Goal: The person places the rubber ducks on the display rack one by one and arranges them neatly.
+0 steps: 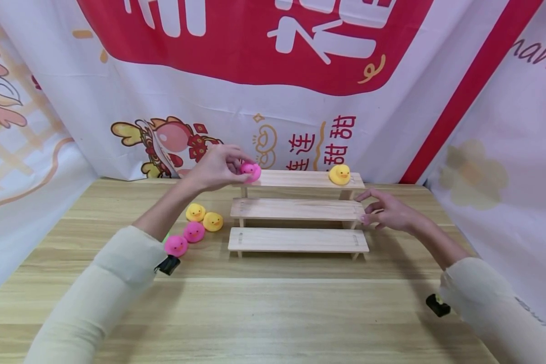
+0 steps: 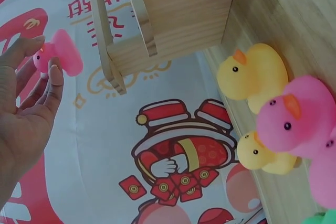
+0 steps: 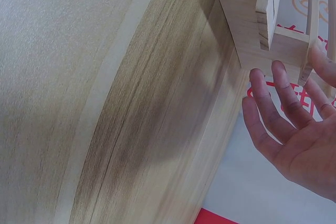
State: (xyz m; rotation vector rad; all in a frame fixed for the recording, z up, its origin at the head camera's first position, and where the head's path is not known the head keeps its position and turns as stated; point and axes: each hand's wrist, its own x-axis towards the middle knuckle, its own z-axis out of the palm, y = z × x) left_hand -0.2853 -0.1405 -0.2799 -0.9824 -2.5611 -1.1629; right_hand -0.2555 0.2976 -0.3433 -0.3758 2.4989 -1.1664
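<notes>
A pink rubber duck [image 1: 251, 172] is pinched between the thumb and fingers of my left hand [image 1: 221, 167], at the left end of the top shelf of a three-tier wooden stand [image 1: 296, 209]. In the left wrist view the held duck [image 2: 64, 53] appears slightly apart from the stand's boards. My right hand [image 1: 385, 210] is at the stand's right end, by the middle shelf, its fingers loosely spread. In the right wrist view the thumb [image 3: 323, 64] appears to touch a shelf end. A yellow rubber duck [image 1: 339, 174] sits on the top shelf's right side.
Left of the stand, yellow ducks [image 1: 213, 221] and pink ducks [image 1: 176, 245] stand on the wooden table [image 1: 273, 313]. A green thing [image 2: 321, 217] shows partly beside them. Behind the stand hangs a printed red and white cloth [image 1: 236, 55].
</notes>
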